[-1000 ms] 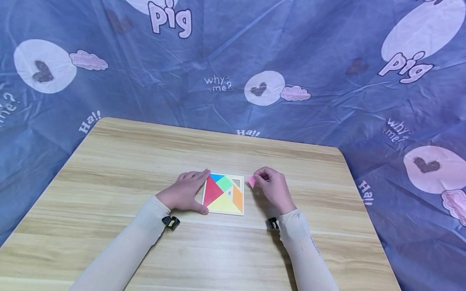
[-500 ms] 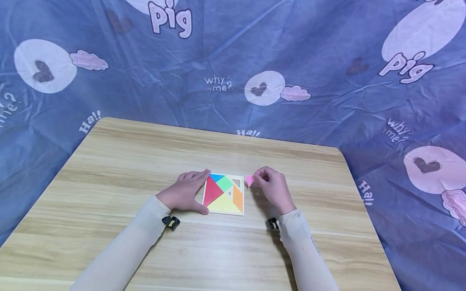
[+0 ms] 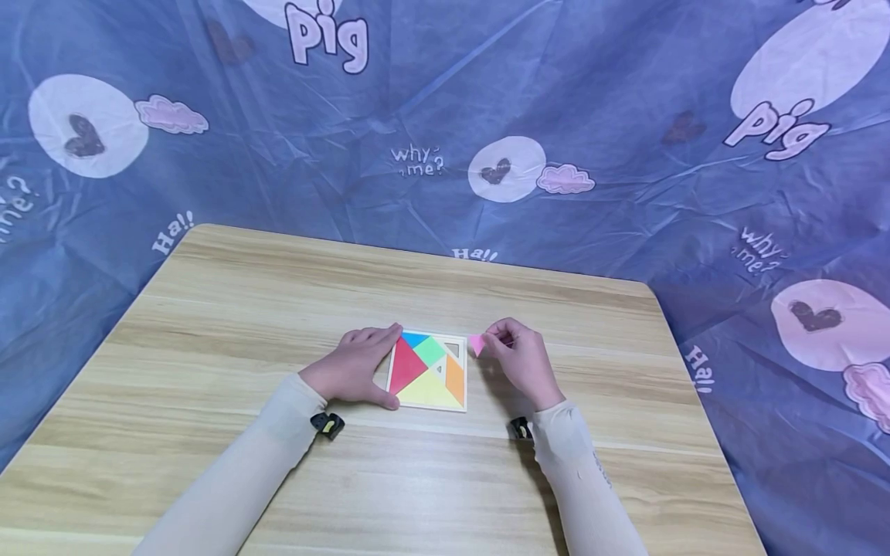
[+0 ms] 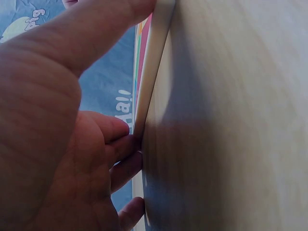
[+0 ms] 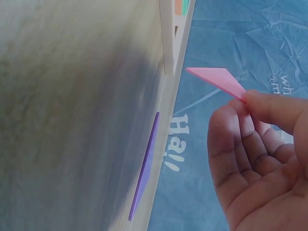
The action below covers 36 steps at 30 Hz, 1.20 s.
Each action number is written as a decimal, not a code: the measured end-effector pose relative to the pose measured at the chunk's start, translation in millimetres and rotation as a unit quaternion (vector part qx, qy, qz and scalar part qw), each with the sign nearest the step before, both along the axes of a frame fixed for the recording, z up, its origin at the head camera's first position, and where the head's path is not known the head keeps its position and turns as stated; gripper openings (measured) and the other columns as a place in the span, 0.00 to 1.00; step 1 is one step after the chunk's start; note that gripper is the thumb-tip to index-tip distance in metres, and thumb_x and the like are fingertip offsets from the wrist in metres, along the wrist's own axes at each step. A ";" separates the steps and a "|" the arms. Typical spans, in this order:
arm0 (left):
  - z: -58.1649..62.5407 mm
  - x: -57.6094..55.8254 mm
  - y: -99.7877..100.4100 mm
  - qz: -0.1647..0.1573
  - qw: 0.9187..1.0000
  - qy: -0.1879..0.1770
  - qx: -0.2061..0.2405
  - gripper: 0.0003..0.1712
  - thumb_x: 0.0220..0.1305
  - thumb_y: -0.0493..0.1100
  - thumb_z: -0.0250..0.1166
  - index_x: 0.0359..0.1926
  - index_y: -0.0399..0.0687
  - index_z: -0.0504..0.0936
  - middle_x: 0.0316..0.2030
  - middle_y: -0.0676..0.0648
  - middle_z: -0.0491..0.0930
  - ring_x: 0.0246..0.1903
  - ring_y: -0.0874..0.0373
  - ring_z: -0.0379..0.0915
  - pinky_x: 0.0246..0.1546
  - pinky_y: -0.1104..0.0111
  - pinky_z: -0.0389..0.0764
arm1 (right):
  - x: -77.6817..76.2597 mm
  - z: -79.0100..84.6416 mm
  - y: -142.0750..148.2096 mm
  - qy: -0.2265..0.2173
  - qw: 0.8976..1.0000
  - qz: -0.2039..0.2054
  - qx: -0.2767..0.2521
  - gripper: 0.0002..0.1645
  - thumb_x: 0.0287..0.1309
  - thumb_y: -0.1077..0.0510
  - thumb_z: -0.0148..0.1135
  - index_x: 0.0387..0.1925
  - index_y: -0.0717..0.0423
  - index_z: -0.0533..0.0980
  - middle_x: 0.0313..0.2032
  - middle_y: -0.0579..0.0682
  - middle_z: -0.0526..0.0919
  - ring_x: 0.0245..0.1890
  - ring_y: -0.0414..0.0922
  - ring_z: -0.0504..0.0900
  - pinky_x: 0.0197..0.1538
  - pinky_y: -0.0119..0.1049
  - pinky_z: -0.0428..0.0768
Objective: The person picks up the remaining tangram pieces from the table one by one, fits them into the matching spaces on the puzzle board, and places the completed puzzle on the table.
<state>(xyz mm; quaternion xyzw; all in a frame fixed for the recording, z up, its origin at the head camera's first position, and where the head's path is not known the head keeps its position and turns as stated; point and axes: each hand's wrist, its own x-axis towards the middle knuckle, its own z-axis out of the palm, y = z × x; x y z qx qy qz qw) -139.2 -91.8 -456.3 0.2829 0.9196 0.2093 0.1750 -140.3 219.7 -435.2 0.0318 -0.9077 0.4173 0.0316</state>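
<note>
A square tangram board lies on the table, with red, blue, green, yellow and orange pieces in its frame. Two triangular gaps show in its right half. My left hand holds its left side, thumb at the near corner and index finger at the far one; the left wrist view shows the fingers along its edge. Just right of the board, my right hand pinches a pink triangular tangram piece between thumb and fingertips, raised above the table. The other right fingers are curled in towards the palm.
A flat purple piece lies on the table near the right hand; the hand hides it in the head view. Behind the wooden table hangs a blue printed cloth, which also runs along both sides.
The pink piece has shifted slightly left towards the board and turned a little in the right fingers. The left hand and the board stay in place.
</note>
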 end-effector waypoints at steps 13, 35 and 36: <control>0.9 0.0 0.5 -0.003 1.000 0.005 -0.002 0.74 0.49 0.72 0.76 0.83 0.42 0.47 0.82 0.43 0.50 0.77 0.43 0.50 0.75 0.45 0.51 | 1.0 0.4 -3.2 -0.012 1.000 0.012 -0.026 0.03 0.67 0.61 0.68 0.37 0.57 0.83 0.31 0.51 0.85 0.31 0.45 0.80 0.36 0.32 0.80; 1.6 0.2 0.1 -0.001 1.000 0.001 -0.005 0.75 0.48 0.73 0.76 0.83 0.43 0.46 0.82 0.44 0.49 0.78 0.43 0.49 0.75 0.46 0.51 | 4.5 -10.2 -22.7 -0.066 0.990 0.101 -0.077 0.04 0.67 0.60 0.68 0.37 0.58 0.82 0.28 0.50 0.83 0.28 0.45 0.78 0.30 0.31 0.76; 1.7 0.2 0.1 -0.001 1.000 0.000 -0.008 0.75 0.48 0.74 0.75 0.83 0.44 0.46 0.82 0.44 0.48 0.78 0.44 0.48 0.75 0.46 0.51 | 4.7 -10.3 -23.4 -0.068 0.989 0.106 -0.080 0.04 0.67 0.61 0.68 0.37 0.58 0.82 0.28 0.51 0.83 0.28 0.45 0.78 0.30 0.31 0.76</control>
